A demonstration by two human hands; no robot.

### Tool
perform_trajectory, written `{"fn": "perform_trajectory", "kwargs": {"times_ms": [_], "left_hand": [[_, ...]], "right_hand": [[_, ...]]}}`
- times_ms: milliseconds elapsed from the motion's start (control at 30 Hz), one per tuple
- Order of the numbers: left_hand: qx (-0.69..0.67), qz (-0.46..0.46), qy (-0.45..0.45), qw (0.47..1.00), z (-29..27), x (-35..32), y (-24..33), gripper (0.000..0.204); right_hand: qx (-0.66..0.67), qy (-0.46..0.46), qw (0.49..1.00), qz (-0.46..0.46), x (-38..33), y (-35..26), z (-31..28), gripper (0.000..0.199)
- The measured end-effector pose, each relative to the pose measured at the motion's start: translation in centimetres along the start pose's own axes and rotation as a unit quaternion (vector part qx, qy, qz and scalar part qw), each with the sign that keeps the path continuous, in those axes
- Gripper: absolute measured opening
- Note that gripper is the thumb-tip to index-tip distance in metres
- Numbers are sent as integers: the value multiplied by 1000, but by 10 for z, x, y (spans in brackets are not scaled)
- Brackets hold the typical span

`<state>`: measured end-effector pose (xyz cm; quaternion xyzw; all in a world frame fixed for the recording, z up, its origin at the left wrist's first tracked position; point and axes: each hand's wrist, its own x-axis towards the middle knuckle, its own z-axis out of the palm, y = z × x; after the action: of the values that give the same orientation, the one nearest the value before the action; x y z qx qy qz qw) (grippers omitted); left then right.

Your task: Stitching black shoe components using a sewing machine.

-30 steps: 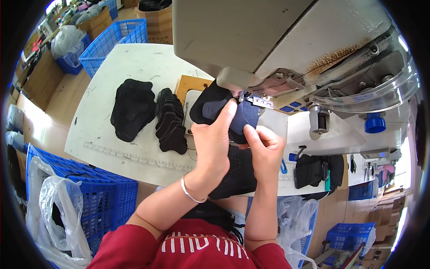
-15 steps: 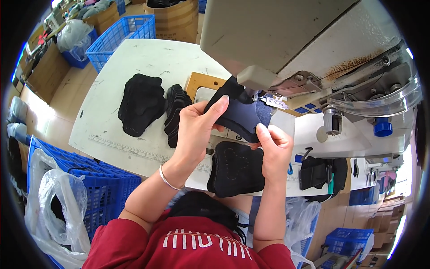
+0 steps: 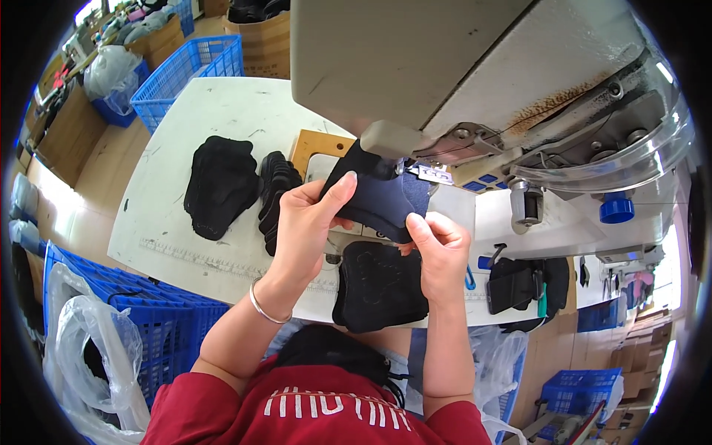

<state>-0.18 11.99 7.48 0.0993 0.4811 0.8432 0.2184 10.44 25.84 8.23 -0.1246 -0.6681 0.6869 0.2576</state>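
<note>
Hands both on the dark fabric piece (image 3: 378, 196) right under the sewing machine head (image 3: 445, 67); left hand (image 3: 308, 222) pinches its near-left edge w/ thumb up along the cloth; right hand (image 3: 441, 248) nips the lower right corner btwn fingertips. Piece sits up off the bed, its far end tucked at the machine foot. IMO best way to do this bit: keep the cloth flat and taut btwn both hands, edges lined up, fingertips well clear of the needle area. More black pieces: a stack (image 3: 382, 289) just below the machine, on the near table edge; two piles (image 3: 222, 185) to the machine's left. Packaging etc: blue crates (image 3: 185, 74) far left of the machine; cardboard box (image 3: 259, 44) behind them; small blue-white label (image 3: 434, 174) on the machine's underside; clear plastic bags (image 3: 89, 356) down-left.
</note>
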Motion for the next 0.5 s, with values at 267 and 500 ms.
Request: {"fn": "perform_trajectory", "kwargs": {"times_ms": [267,500], "left_hand": [[-12,10,12,1000,6,-5,-2,24],[-27,3,15,1000,6,-1,-3,24]], "right_hand": [[-4,-6,1000,14,4,-7,-5,14],[3,3,1000,16,4,-7,-1,15]]}}
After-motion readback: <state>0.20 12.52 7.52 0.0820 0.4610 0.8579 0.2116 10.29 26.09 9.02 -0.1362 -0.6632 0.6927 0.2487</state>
